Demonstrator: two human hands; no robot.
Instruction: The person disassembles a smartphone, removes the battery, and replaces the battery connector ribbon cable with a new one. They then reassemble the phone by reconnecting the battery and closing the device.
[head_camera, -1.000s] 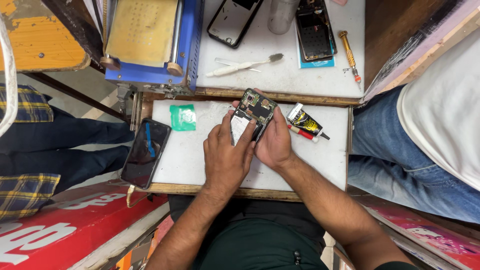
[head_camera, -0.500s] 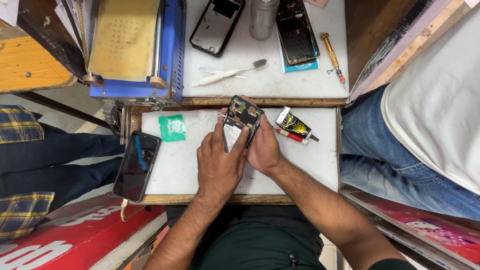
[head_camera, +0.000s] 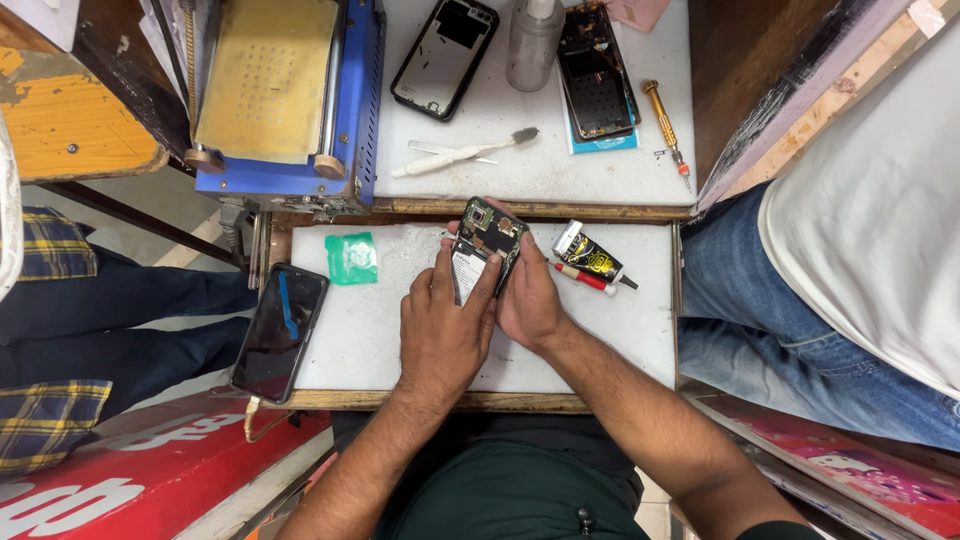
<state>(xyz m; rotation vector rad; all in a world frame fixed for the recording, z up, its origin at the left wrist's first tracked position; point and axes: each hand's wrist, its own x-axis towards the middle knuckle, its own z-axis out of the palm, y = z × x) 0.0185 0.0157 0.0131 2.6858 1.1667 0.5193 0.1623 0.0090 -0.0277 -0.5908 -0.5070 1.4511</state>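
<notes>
Both hands, left hand (head_camera: 440, 330) and right hand (head_camera: 528, 300), grip the opened phone (head_camera: 488, 240), fingers pressing its exposed insides; back cover remains off.

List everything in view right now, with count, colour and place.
Open phone: 1, black, held over the white board.
Glue tube: 1, black-yellow, right of it.
Red pen: 1, below the tube.
Green pad: 1, board's top left.
Dark phone: 1, board's left edge.
Blue machine: 1, upper left.
Toothbrush: 1, white, upper shelf.
Phone shells: 2, black, upper shelf.
Bottle: 1, grey, between them.
Screwdriver: 1, orange, shelf's right.
Hands: left, right, both on the open phone.
</notes>
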